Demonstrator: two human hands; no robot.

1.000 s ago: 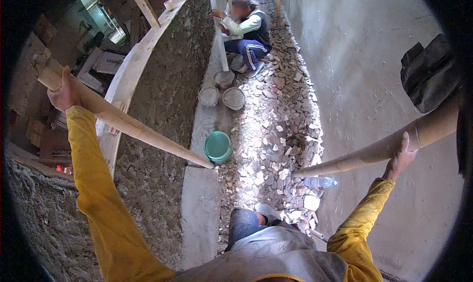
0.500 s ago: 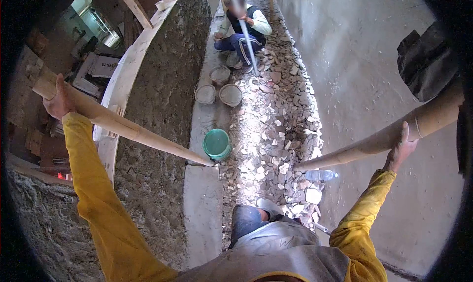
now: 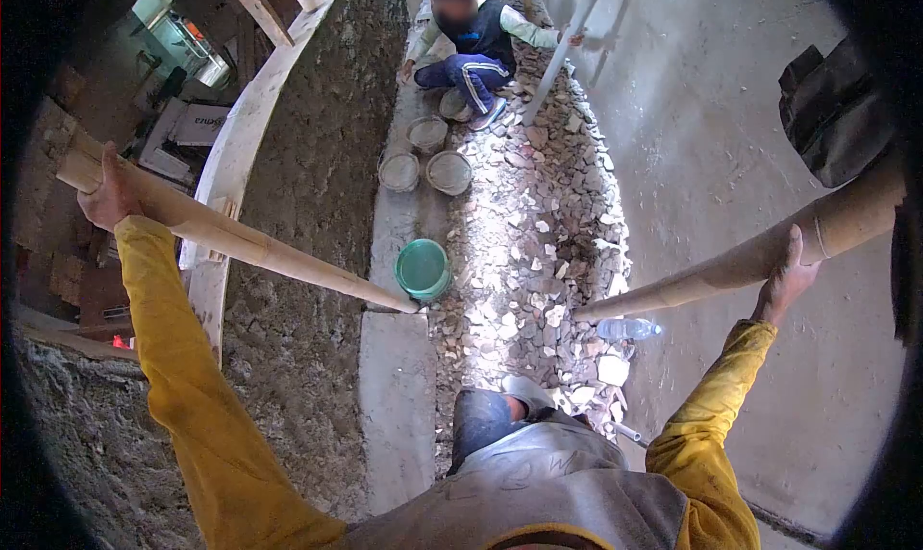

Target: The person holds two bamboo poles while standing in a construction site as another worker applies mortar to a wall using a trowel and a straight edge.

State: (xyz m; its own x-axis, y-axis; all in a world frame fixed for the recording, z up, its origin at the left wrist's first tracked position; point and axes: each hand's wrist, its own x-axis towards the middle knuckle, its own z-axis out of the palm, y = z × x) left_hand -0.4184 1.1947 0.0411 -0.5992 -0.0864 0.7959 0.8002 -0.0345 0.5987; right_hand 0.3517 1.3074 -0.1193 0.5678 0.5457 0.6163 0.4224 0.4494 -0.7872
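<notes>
On the left, my left hand [image 3: 109, 196] is wrapped round the upper part of a thick bamboo pole [image 3: 245, 245], thumb up. That pole slants down to the pale ledge beside a green bucket [image 3: 423, 268]. My right hand [image 3: 790, 279] grips a second bamboo pole [image 3: 707, 279] from its near side; some fingers are hidden behind it. The foot of this pole stands on the rubble by a clear plastic bottle [image 3: 627, 329]. Both arms are spread wide in yellow sleeves.
Broken stone rubble [image 3: 538, 204] covers the walkway. Several buckets of grey mix [image 3: 449, 172] stand farther along, where a co-worker [image 3: 471, 50] squats holding a grey pipe [image 3: 562, 55]. A rough wall [image 3: 308, 146] borders the left, a plastered wall [image 3: 731, 117] the right. Dark cloth [image 3: 836, 117] hangs at right.
The co-worker has swung the grey pipe to the right, away from the body, with an arm stretched out. My hands stay on the poles, with only a slight shift in view.
</notes>
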